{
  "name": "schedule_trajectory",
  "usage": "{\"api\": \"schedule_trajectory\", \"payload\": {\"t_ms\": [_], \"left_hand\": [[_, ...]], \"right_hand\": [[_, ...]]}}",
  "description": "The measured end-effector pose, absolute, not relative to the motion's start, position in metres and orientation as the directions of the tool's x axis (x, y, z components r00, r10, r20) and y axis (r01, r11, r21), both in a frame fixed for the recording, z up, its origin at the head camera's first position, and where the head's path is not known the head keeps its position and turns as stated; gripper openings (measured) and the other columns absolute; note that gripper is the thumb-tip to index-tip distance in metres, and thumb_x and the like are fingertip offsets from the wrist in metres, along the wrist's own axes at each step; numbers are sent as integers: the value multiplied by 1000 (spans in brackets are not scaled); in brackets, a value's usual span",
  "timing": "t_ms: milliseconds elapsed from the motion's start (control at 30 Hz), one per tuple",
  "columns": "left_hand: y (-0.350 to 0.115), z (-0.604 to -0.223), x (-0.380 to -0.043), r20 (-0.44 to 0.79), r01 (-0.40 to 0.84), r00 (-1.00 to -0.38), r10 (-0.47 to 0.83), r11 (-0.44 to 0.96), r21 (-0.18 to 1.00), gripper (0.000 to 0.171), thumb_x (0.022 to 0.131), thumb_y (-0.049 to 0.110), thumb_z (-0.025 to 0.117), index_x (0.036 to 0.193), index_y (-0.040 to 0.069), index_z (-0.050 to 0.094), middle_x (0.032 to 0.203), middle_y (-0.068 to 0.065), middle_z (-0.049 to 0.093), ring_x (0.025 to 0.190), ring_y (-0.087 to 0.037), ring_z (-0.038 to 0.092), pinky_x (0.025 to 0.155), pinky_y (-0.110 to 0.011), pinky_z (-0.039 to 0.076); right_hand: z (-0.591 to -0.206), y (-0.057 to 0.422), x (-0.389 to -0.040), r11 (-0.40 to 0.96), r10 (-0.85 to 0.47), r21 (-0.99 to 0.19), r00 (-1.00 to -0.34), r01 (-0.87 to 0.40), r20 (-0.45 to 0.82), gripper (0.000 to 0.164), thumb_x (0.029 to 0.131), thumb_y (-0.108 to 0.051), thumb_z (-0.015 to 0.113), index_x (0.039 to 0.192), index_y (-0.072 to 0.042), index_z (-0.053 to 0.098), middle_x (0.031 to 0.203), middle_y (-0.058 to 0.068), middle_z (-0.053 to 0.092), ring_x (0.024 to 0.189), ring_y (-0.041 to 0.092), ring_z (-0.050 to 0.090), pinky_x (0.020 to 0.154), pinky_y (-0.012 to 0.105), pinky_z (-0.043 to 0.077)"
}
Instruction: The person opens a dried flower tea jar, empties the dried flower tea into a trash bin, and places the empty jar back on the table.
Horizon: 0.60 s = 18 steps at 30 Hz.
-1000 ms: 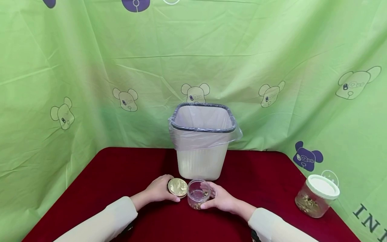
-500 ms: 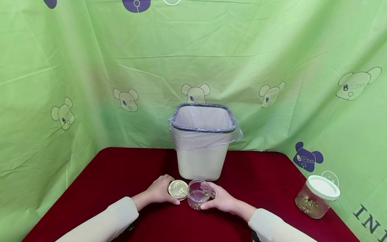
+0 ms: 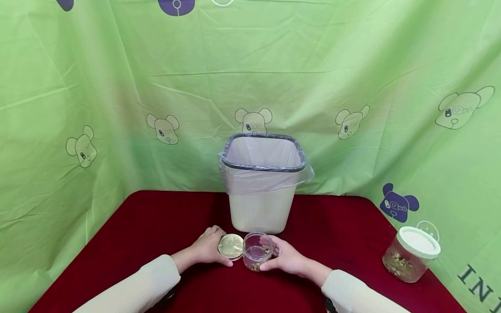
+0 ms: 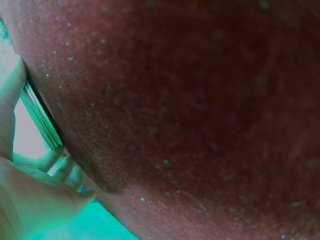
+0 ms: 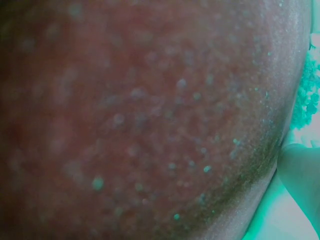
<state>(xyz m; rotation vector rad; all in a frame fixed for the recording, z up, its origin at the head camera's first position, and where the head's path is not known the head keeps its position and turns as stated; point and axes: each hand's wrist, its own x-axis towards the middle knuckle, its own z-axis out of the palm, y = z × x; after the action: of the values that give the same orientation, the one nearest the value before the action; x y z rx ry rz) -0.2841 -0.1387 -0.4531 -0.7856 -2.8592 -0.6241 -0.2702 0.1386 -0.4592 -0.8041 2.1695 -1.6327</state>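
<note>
My left hand holds a round gold lid by its rim, thumb on the near side. In the left wrist view the lid's ridged edge shows between thumb and fingers, close to the red cloth; I cannot tell if it touches. Just right of the lid stands an uncovered clear plastic jar, with small brownish bits at its bottom. My right hand grips this jar from the right, thumb in front and fingers behind. Only a blurred part of the right hand shows in the right wrist view.
A pale bin lined with a clear bag stands right behind both hands. Near the table's right edge is a second clear jar with a white lid and similar bits inside. Green printed cloth hangs around the red table.
The left hand and the gold lid have shifted slightly toward me, with the lid's tilt changing a little. My right hand and the jar have stayed put.
</note>
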Motion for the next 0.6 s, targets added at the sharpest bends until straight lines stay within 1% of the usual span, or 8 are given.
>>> {"api": "schedule_trajectory", "payload": {"t_ms": [133, 300, 467, 600], "left_hand": [[-139, -452, -284, 197, 503, -864, 462, 783, 367, 82, 47, 57, 76, 105, 3, 53, 99, -4, 46, 94, -22, 43, 78, -37, 39], [-140, -450, -284, 177, 491, -870, 460, 776, 396, 90, 48, 58, 75, 112, -1, 50, 105, -8, 47, 98, -24, 43, 81, -39, 39], [-142, -447, -284, 160, 477, -875, 457, 757, 447, 91, 50, 57, 76, 115, -1, 48, 109, -8, 46, 102, -25, 42, 83, -41, 38], [-143, -442, -285, 176, 476, -876, 450, 744, 468, 92, 51, 56, 76, 118, 0, 47, 113, -8, 46, 106, -26, 41, 86, -42, 37]], "right_hand": [[-459, 138, -270, 198, -600, -948, -796, -249, 84, 78, 70, -14, 74, 132, 4, 30, 131, 17, 39, 121, 28, 35, 97, 39, 27], [-461, 139, -270, 201, -598, -948, -797, -248, 81, 77, 70, -13, 74, 132, 3, 31, 131, 17, 39, 121, 27, 35, 97, 40, 27], [-460, 139, -270, 204, -596, -947, -799, -249, 82, 77, 70, -14, 74, 131, 3, 31, 131, 16, 40, 121, 27, 36, 97, 41, 27], [-459, 138, -270, 194, -599, -949, -796, -249, 87, 77, 70, -14, 74, 131, 4, 31, 131, 17, 39, 121, 28, 35, 97, 41, 27]]}}
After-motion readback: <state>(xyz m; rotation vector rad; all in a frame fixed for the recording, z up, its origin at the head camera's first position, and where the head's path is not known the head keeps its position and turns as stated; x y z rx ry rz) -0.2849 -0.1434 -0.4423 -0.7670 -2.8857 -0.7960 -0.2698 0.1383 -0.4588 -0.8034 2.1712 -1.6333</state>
